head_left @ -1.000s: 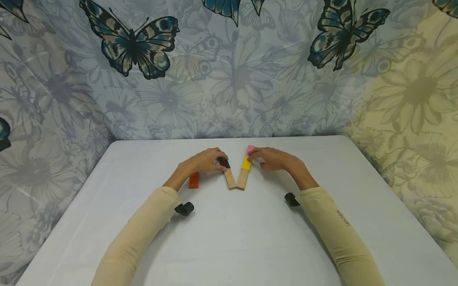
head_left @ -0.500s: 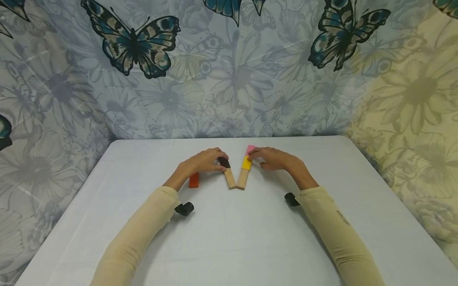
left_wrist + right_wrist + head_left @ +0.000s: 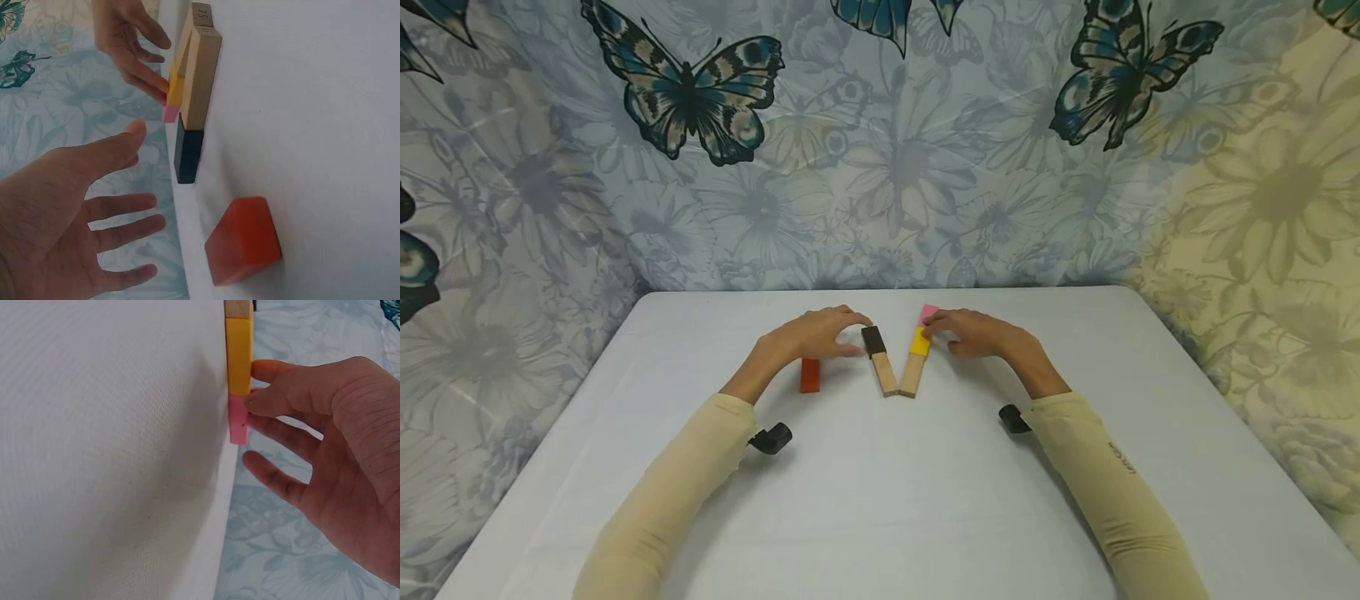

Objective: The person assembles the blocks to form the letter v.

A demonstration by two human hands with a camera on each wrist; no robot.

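Small wooden blocks form a V on the white table [image 3: 880,500]. Its left leg is a black block [image 3: 873,342] above a plain wood block [image 3: 885,375]; the right leg joins a pink block [image 3: 928,312], a yellow block [image 3: 920,342] and another plain wood block [image 3: 912,376]. My left hand [image 3: 816,333] hovers just left of the black block, fingers spread and holding nothing. An orange-red block [image 3: 244,240] lies apart, partly covered by that hand in the head view. My right hand [image 3: 977,332] touches the yellow and pink blocks near their joint with relaxed fingers.
Black wrist cameras [image 3: 771,438] hang below both sleeves. Behind the table's far edge stands a wall covering [image 3: 910,192] printed with butterflies and flowers.
My left hand has let go of the black block and shifted left, its fingers spreading. My right hand stays at the yellow and pink blocks. The view has shifted slightly.
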